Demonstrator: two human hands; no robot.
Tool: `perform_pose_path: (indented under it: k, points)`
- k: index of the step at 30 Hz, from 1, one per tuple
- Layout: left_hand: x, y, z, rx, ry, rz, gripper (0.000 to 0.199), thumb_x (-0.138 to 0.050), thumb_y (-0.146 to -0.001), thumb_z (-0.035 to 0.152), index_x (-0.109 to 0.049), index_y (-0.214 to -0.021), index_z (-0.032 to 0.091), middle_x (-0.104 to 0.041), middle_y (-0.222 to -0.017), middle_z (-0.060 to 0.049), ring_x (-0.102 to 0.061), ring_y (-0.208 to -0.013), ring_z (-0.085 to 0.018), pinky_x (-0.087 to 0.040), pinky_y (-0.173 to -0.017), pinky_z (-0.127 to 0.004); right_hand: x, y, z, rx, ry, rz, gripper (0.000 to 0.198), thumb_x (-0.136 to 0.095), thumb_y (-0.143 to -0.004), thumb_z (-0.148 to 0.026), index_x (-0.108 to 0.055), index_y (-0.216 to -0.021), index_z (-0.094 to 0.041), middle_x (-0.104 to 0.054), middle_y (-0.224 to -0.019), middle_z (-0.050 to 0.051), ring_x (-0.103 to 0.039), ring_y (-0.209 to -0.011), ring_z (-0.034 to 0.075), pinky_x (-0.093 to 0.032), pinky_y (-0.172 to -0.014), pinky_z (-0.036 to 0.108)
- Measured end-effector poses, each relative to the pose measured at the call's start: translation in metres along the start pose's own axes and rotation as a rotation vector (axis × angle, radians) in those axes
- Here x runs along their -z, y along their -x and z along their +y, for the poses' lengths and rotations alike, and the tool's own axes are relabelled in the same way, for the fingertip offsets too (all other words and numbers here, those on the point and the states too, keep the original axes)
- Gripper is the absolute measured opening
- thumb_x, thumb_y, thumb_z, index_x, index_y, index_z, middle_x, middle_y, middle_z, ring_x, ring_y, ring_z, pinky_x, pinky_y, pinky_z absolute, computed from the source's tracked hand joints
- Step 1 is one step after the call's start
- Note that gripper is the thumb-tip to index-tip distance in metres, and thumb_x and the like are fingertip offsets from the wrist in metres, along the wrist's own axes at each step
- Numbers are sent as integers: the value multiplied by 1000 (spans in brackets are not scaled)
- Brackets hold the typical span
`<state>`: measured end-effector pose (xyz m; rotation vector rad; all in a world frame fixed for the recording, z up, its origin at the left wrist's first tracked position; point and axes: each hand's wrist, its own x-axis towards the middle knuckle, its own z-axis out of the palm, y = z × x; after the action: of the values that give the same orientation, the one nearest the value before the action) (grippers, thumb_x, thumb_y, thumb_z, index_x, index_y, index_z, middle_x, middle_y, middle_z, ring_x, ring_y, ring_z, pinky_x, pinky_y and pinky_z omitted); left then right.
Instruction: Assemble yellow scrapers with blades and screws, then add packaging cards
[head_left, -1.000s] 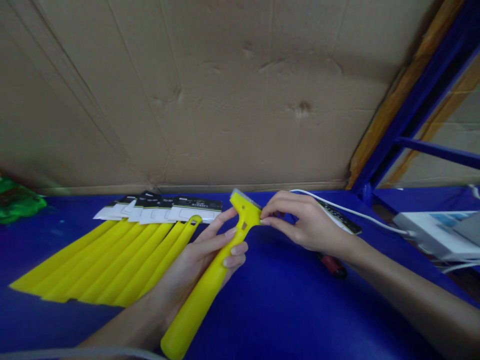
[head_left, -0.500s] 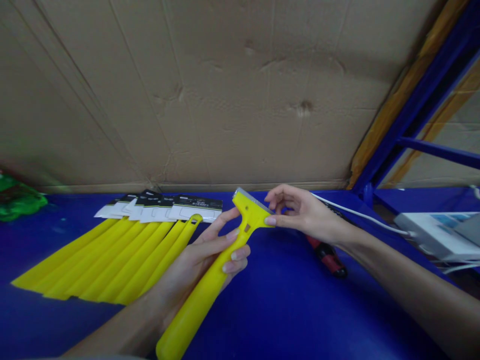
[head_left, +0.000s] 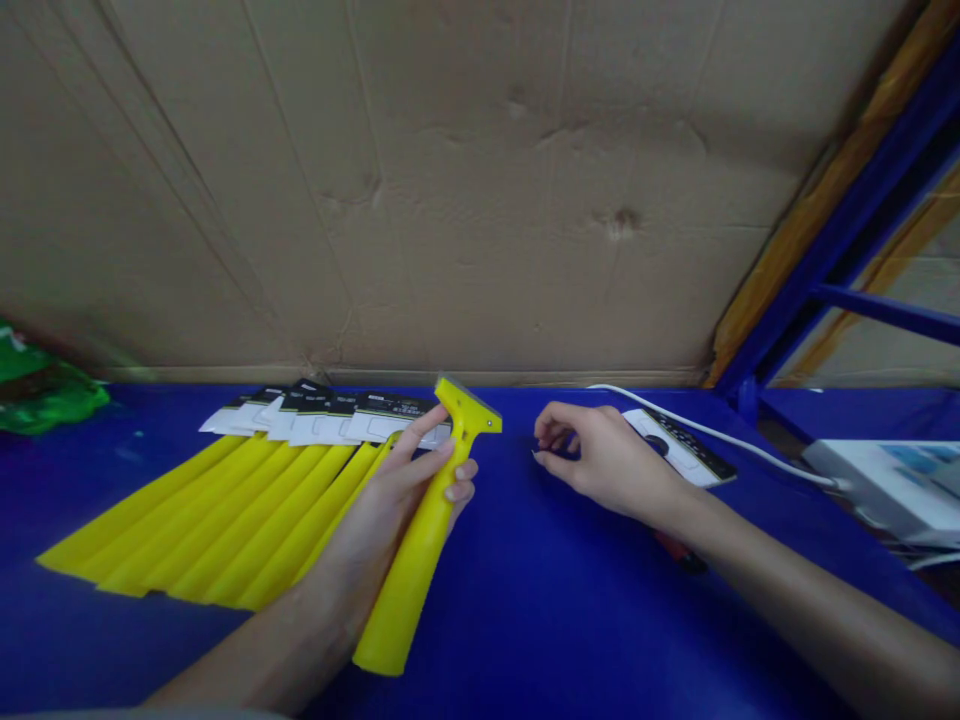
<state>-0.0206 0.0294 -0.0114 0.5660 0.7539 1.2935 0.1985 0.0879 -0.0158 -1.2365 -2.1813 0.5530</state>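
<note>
My left hand is wrapped round the handle of a yellow scraper. Its wide head points up and away, with a thin metal edge along the top and a small screw showing near the right corner. To the right, apart from the scraper, my right hand hovers over the table with thumb and fingertips pinched together. Whatever sits between those fingertips is too small to make out. Below that hand, a red and black tool handle lies mostly hidden by the wrist.
Several yellow scrapers with black-and-white cards lie fanned out on the blue table. Another card lies behind my right hand, beside a white cable running to a white box. Green plastic sits far left. Cardboard stands behind.
My right hand has left the scraper head and moved right and slightly down. My left hand has shifted the scraper left and turned it more upright.
</note>
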Motion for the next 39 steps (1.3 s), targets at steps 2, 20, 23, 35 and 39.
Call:
perform_pose_path:
  k: [2,20,23,35,39]
  points:
    - [3,-2,-3,12,-12,7,70,-67,-88,0,-43,-149,22,-63,-87,-4,-57,-64,-10,-46,-56,-18,-4,2,-1,39,82,-40,19,-71,-81,-5,-65,-90,-21,-76,-88,4,-72,-82,20,-53,-76,32]
    - [1,2,0,49,-109,26,75,-69,-89,7,-37,-155,24,-61,-73,-1,-56,-59,-10,-47,-61,-17,-23,-8,-14,5,169,-1,19,-64,-85,-4,-60,-82,-23,-73,-78,5,-70,-74,23,-48,-68,33]
    - [3,0,-2,37,-112,13,78,-68,-89,6,-34,-156,23,-62,-75,-1,-57,-61,-10,-45,-60,-18,-20,-9,-12,-11,126,2,22,-62,-83,-1,-59,-78,-23,-70,-72,3,-68,-68,21,-49,-66,33]
    - [-4,10,-7,212,-51,-119,41,-77,-85,13,-62,-121,26,-66,-79,-1,-52,-56,-8,-33,-55,-19,12,-7,-27,105,-596,57,18,-83,-78,-25,-66,-83,-20,-75,-80,2,-70,-75,18,-58,-71,31]
    - [-7,13,-7,234,-66,-176,32,-74,-87,14,-68,-117,23,-64,-78,-2,-52,-56,-8,-31,-54,-20,10,-4,-31,172,-581,92,13,-79,-81,-19,-66,-82,-20,-72,-81,1,-67,-73,16,-56,-70,29]
